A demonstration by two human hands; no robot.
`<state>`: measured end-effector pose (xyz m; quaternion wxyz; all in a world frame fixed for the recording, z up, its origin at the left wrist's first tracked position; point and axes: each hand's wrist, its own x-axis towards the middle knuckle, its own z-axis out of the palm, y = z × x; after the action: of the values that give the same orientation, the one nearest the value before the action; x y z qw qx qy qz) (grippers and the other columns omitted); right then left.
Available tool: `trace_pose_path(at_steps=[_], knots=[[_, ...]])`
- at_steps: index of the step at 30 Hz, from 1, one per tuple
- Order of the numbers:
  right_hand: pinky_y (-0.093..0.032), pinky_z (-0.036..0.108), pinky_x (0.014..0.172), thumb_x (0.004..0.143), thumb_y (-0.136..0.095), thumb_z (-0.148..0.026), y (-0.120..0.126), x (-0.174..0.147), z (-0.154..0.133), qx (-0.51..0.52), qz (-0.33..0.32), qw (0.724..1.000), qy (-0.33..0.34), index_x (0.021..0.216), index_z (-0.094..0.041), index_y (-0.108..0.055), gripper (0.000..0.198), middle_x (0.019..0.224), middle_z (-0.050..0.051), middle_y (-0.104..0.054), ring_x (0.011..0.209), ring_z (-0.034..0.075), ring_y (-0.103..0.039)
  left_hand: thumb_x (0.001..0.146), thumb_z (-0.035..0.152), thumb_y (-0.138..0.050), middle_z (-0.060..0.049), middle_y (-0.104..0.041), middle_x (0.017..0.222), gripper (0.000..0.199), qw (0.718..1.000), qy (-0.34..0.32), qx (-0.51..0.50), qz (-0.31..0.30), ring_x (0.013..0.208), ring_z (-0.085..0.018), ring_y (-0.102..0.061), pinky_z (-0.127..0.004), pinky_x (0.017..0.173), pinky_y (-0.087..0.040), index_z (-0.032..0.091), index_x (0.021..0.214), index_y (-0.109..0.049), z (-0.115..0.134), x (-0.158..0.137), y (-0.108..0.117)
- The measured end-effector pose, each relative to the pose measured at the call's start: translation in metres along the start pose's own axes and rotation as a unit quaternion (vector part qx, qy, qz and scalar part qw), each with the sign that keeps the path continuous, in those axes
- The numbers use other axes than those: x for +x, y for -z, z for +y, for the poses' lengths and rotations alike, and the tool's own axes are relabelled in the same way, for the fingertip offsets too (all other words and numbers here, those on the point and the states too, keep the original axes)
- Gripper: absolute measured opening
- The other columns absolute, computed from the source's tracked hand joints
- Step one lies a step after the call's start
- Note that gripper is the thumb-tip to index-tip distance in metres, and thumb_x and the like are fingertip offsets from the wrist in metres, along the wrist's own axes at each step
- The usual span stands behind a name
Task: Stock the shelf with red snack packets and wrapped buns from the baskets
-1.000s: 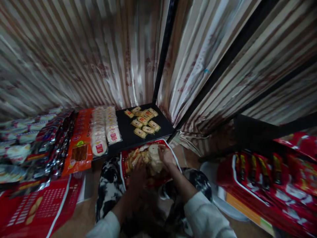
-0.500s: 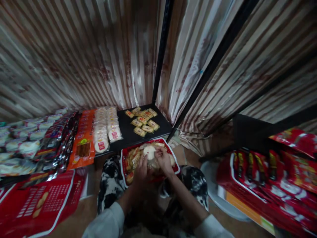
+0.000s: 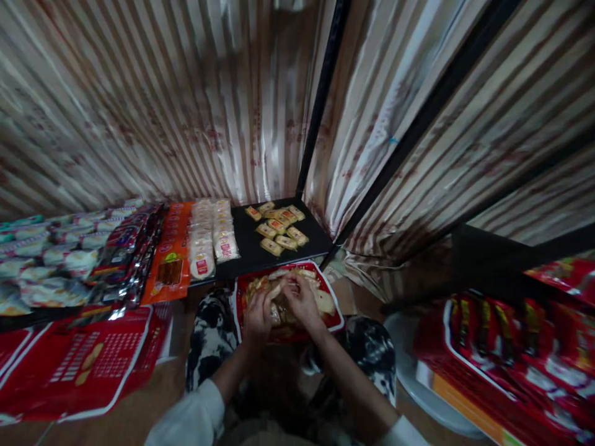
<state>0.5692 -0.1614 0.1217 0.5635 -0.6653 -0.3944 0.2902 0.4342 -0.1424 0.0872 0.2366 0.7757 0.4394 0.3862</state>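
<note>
Between my knees is a red container [image 3: 341,323] with a white rim, filled with small snacks in clear wrappers [image 3: 253,286]. My left hand [image 3: 259,314] reaches into it with fingers bent around one end of a pale wrapped snack [image 3: 276,288]. The fingers of my right hand [image 3: 301,301] pinch the other end, close to the left fingertips. Its exact kind is blurred. A flat, whitish rice-cracker packet [image 3: 324,301] with a small red mark lies inside the container, right of my right hand.
Ahead, a black shelf [image 3: 251,265] carries small yellow packets [image 3: 277,226], rows of round rice-cracker packs [image 3: 201,248], an orange pack [image 3: 168,254] and dark packets [image 3: 125,254]. A red bag [image 3: 111,365] sits at left; red snack packs [image 3: 493,328] at right. Striped curtain [image 3: 209,111] stands behind.
The whitish packet that was between my hands now lies to the right in the container. My fingers have come together on another pale snack. The view has shifted slightly left.
</note>
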Motion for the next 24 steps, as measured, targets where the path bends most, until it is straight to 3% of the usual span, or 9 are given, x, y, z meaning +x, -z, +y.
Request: trace_pose_path(at_steps=[6, 11, 17, 20, 24], knots=[[-0.051, 0.037, 0.078, 0.081, -0.052, -0.042, -0.002, 0.002, -0.004, -0.092, -0.034, 0.994, 0.055, 0.096, -0.020, -0.065, 0.030, 0.096, 0.009, -0.064, 0.083, 0.021, -0.061, 0.090, 0.030, -0.035, -0.011, -0.070, 0.104, 0.037, 0.994, 0.076, -0.073, -0.018, 0.098, -0.021, -0.064, -0.036, 0.088, -0.051, 0.015, 0.106, -0.065, -0.006, 0.010, 0.022], [-0.049, 0.038, 0.079, 0.077, -0.055, -0.039, -0.003, 0.004, -0.009, -0.159, -0.046, 0.983, 0.076, 0.089, -0.020, -0.068, 0.026, 0.092, 0.009, -0.063, 0.083, 0.022, -0.059, 0.087, 0.041, -0.042, -0.006, -0.071, 0.078, 0.040, 0.971, 0.180, -0.152, -0.030, 0.081, -0.020, -0.065, -0.030, 0.073, -0.052, 0.015, 0.104, -0.067, -0.005, 0.019, 0.040], [-0.050, 0.031, 0.068, 0.072, -0.058, -0.040, -0.008, 0.003, -0.008, -0.094, -0.150, 0.984, -0.007, 0.079, -0.021, -0.063, 0.021, 0.078, 0.003, -0.065, 0.067, 0.017, -0.059, 0.080, 0.050, -0.048, -0.003, -0.069, 0.074, 0.043, 0.951, 0.240, -0.192, -0.045, 0.068, -0.017, -0.061, -0.024, 0.062, -0.046, 0.015, 0.089, -0.070, -0.016, 0.031, 0.052], [-0.049, 0.029, 0.064, 0.068, -0.063, -0.043, -0.012, 0.002, -0.003, -0.026, -0.208, 0.976, -0.059, 0.077, -0.020, -0.060, 0.025, 0.070, 0.001, -0.065, 0.065, 0.016, -0.060, 0.080, 0.051, -0.047, -0.002, -0.068, 0.072, 0.042, 0.948, 0.232, -0.207, -0.062, 0.065, -0.015, -0.058, -0.023, 0.060, -0.044, 0.015, 0.082, -0.069, -0.025, 0.037, 0.058], [-0.049, 0.029, 0.065, 0.066, -0.066, -0.048, -0.018, 0.002, 0.002, -0.025, -0.255, 0.964, -0.073, 0.084, -0.019, -0.064, 0.034, 0.072, 0.001, -0.067, 0.067, 0.016, -0.061, 0.081, 0.048, -0.046, -0.001, -0.064, 0.065, 0.040, 0.956, 0.199, -0.183, -0.117, 0.061, -0.014, -0.055, -0.022, 0.057, -0.041, 0.015, 0.071, -0.067, -0.037, 0.046, 0.067]])
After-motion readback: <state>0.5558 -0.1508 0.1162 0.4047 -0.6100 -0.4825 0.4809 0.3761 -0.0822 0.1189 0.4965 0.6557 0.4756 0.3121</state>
